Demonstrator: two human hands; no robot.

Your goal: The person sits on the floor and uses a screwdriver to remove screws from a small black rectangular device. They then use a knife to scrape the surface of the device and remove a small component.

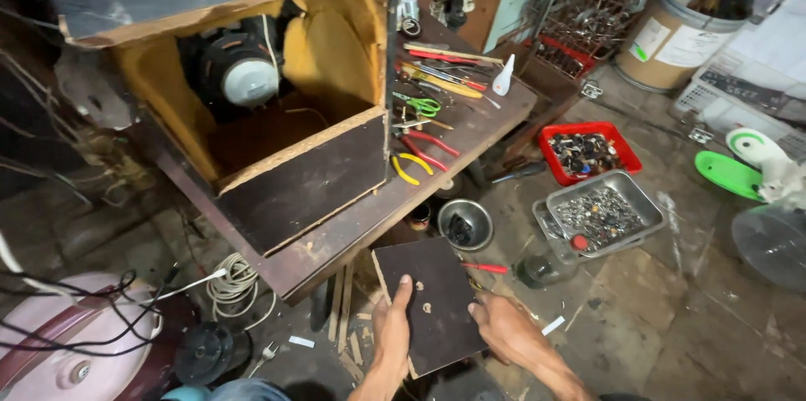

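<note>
Step in hand: handling dark board panel (430,300), held low near centre, below workbench (495,115). Left hand (391,325) and right hand (497,321) fingers curled on its edges. Open speaker cabinet (252,90) far left; next move likely needs lifting panel w/ square alignment.

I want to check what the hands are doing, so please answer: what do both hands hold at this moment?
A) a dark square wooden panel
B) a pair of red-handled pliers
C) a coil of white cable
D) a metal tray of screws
A: the left hand and the right hand grip the two sides of the dark square wooden panel, held low in front of the workbench.
</note>
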